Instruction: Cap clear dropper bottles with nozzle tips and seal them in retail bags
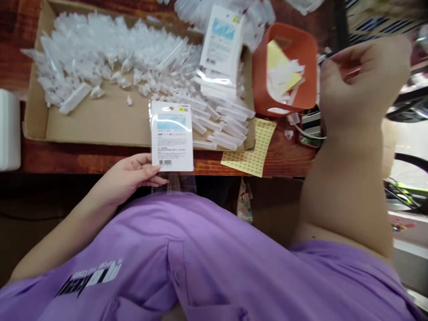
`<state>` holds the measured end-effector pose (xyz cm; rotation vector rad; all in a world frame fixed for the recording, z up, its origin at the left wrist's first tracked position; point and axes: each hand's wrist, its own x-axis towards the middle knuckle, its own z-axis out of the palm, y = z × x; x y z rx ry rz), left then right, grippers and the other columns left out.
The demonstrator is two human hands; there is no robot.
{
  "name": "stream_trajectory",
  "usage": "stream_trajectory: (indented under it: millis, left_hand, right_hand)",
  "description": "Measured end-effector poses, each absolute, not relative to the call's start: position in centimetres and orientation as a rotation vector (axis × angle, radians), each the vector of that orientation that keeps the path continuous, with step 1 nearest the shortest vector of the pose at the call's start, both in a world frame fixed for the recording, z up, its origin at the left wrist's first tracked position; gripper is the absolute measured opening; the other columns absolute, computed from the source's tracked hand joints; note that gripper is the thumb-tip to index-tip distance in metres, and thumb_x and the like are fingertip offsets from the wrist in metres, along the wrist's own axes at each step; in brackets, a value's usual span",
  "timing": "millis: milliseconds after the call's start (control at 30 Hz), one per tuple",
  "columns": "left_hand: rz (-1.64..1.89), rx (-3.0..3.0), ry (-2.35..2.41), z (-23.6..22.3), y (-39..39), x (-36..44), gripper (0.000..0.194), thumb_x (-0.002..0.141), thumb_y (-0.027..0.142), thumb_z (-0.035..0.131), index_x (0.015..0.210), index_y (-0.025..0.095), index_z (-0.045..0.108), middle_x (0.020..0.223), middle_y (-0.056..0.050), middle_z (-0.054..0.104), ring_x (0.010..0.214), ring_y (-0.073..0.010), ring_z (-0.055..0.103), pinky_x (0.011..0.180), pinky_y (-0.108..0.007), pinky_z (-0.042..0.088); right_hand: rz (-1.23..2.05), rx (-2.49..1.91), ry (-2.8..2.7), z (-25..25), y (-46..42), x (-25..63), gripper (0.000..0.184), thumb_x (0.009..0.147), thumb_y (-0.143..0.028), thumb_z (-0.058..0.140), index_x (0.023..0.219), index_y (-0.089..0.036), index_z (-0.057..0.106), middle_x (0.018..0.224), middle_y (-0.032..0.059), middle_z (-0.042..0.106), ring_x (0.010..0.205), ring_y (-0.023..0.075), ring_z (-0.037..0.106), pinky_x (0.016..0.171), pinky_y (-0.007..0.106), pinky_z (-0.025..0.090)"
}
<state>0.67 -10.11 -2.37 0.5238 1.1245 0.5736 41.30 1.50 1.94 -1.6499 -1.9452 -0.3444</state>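
My left hand (pixel 140 173) pinches the lower left edge of a white printed card in a clear plastic sleeve (pixel 172 138). The card is upright, above the table's front edge, and the sleeve's clear end hangs below it. Raised at the far right, my right hand (pixel 364 73) is somewhat blurred. Its fingers are curled in, and what they hold, if anything, is hidden. A small stack of similar sleeved cards (pixel 220 44) leans over the right part of a shallow cardboard box (pixel 90 127). Many translucent plastic tubes (pixel 230 131) and small pointed clear pieces (pixel 110 44) fill much of the box.
An orange bin (pixel 262 84) with paper scraps stands right of the box. A yellow sticker sheet (pixel 249 154) sticks out over the table's front edge. More clear tubes (pixel 190 11) lie behind the box. A white object (pixel 9 129) is at the left edge.
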Motion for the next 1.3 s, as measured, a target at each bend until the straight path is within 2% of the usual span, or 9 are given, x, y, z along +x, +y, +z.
stream_trajectory:
  millis: [100, 200, 300, 433, 567, 767, 933, 1133, 1300]
  left_hand:
    - [0.592, 0.481, 1.079, -2.8, -10.4, 0.9, 0.024, 0.071, 0.024, 0.083, 0.093, 0.017, 0.075, 0.087, -0.004, 0.079, 0.066, -0.0131, 0.074, 0.063, -0.017, 0.061]
    - [0.606, 0.446, 1.019, -3.3, -10.7, 0.9, 0.022, 0.075, 0.022, 0.08, 0.095, 0.016, 0.075, 0.088, -0.005, 0.078, 0.072, -0.0139, 0.075, 0.068, -0.019, 0.061]
    - [0.645, 0.446, 0.918, -3.7, -11.1, 0.9, 0.017, 0.081, 0.021, 0.074, 0.097, 0.015, 0.076, 0.091, -0.005, 0.078, 0.078, -0.0139, 0.074, 0.074, -0.021, 0.06]
    - [0.703, 0.478, 0.856, -4.1, -11.5, 0.8, 0.013, 0.083, 0.02, 0.071, 0.094, 0.015, 0.075, 0.092, -0.004, 0.077, 0.083, -0.0148, 0.073, 0.08, -0.025, 0.059]
    - [0.722, 0.469, 0.875, -4.3, -11.5, 0.9, 0.015, 0.079, 0.02, 0.074, 0.093, 0.015, 0.072, 0.092, -0.003, 0.076, 0.083, -0.0156, 0.073, 0.079, -0.027, 0.059]
    - [0.762, 0.5, 0.995, -4.0, -11.5, 0.9, 0.016, 0.077, 0.019, 0.078, 0.09, 0.015, 0.069, 0.084, -0.002, 0.076, 0.08, -0.0157, 0.073, 0.08, -0.029, 0.059]
    - [0.729, 0.574, 1.031, -3.9, -11.8, 0.6, 0.024, 0.074, 0.026, 0.082, 0.094, 0.014, 0.075, 0.084, -0.003, 0.077, 0.087, -0.0199, 0.074, 0.087, -0.033, 0.058]
    - [0.676, 0.532, 1.033, -4.0, -12.0, 0.4, 0.009, 0.079, 0.019, 0.075, 0.086, 0.015, 0.078, 0.076, -0.002, 0.076, 0.083, -0.0193, 0.074, 0.086, -0.033, 0.059]
    - [0.654, 0.514, 1.012, -4.1, -11.9, 0.2, 0.009, 0.079, 0.014, 0.071, 0.081, 0.017, 0.079, 0.074, -0.001, 0.075, 0.082, -0.021, 0.075, 0.082, -0.034, 0.061]
  right_hand:
    - [-0.05, -1.117, -2.425, 1.8, -4.1, 32.5, 0.016, 0.092, -0.027, 0.062, 0.097, -0.013, 0.069, 0.091, 0.0119, 0.071, 0.092, 0.0197, 0.067, 0.085, 0.036, 0.05]
    - [0.249, -0.752, -2.595, 1.0, -9.0, 25.0, 0.025, 0.089, -0.037, 0.067, 0.101, -0.015, 0.064, 0.101, 0.0125, 0.07, 0.097, 0.0215, 0.066, 0.085, 0.035, 0.055]
    - [0.164, -0.642, -2.704, -0.2, -11.3, 21.3, 0.034, 0.091, -0.039, 0.064, 0.112, -0.011, 0.062, 0.11, 0.0126, 0.07, 0.106, 0.0248, 0.062, 0.09, 0.039, 0.054]
    - [0.028, -0.667, -2.76, -1.3, -11.6, 20.0, 0.021, 0.094, -0.028, 0.06, 0.109, -0.013, 0.062, 0.111, 0.0111, 0.069, 0.107, 0.0236, 0.06, 0.091, 0.038, 0.052]
    - [0.045, -0.665, -2.714, -1.3, -11.7, 19.9, 0.01, 0.09, -0.022, 0.065, 0.099, -0.018, 0.064, 0.104, 0.0067, 0.07, 0.103, 0.021, 0.061, 0.09, 0.035, 0.052]
    - [0.205, -0.713, -2.666, -0.6, -11.9, 19.9, 0.011, 0.087, -0.015, 0.068, 0.097, -0.018, 0.065, 0.095, 0.006, 0.07, 0.098, 0.0193, 0.063, 0.084, 0.033, 0.054]
    - [0.43, -0.943, -2.596, 0.3, -10.9, 19.1, 0.002, 0.09, -0.018, 0.063, 0.092, -0.018, 0.063, 0.093, 0.0061, 0.067, 0.087, 0.0179, 0.064, 0.078, 0.033, 0.053]
    - [0.623, -1.244, -2.506, 0.1, -9.3, 18.4, 0.008, 0.094, -0.023, 0.057, 0.087, -0.02, 0.059, 0.085, 0.0045, 0.057, 0.083, 0.019, 0.06, 0.072, 0.035, 0.052]
    - [0.644, -1.299, -2.522, -0.2, -8.8, 18.4, 0.011, 0.095, -0.026, 0.054, 0.087, -0.02, 0.059, 0.084, 0.0056, 0.053, 0.081, 0.0201, 0.058, 0.068, 0.036, 0.051]
